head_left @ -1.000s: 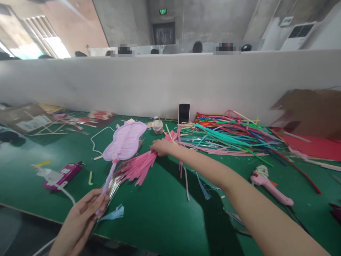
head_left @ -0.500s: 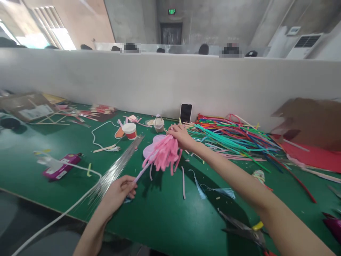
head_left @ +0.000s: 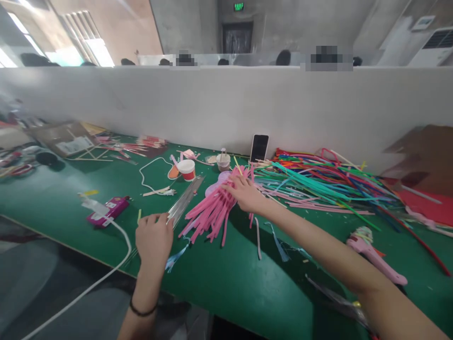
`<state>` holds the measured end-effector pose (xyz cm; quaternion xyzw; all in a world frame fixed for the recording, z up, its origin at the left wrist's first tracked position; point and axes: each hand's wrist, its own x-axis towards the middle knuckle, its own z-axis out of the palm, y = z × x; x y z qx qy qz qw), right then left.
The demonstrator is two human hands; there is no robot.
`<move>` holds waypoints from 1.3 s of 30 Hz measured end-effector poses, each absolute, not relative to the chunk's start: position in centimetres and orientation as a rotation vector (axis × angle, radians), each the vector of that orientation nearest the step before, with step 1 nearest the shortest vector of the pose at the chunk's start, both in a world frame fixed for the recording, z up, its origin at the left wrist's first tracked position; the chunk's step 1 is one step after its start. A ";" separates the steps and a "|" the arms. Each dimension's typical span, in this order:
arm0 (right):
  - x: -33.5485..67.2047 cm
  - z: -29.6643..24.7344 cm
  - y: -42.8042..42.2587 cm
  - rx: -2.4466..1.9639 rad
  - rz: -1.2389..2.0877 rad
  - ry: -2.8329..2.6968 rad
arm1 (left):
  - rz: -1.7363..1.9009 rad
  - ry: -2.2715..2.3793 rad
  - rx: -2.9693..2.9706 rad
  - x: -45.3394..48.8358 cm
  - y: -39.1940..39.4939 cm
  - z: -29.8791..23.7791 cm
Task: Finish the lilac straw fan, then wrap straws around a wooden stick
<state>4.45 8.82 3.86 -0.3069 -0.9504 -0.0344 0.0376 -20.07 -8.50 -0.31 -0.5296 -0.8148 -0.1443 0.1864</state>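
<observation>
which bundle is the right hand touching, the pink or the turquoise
The pink bundle: the right hand lies on it, while the turquoise bundle lies off to the right, untouched.

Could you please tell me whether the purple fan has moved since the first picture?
Yes: the purple fan has moved right, nearer the phone.

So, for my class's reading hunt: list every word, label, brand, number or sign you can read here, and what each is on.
No text can be read with certainty.
Green lit sign above the door: has characters, too small and blurred to read.
White label on the cardboard box: too blurred to read.
Pale patches on the purple object: any print is too small to read.
</observation>
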 end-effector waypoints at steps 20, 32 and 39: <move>20.9 3.5 -5.2 -1.074 0.787 -2.385 | -0.770 -2.264 -1.638 -17.2 -7.5 3.4; 18.5 2.1 -6.1 -0.909 1.504 -1.454 | -1.126 -2.082 -2.967 -4.1 -7.5 7.2; 20.4 0.1 -4.0 -0.967 1.309 -1.284 | -1.386 -2.417 -3.511 2.4 -3.9 2.7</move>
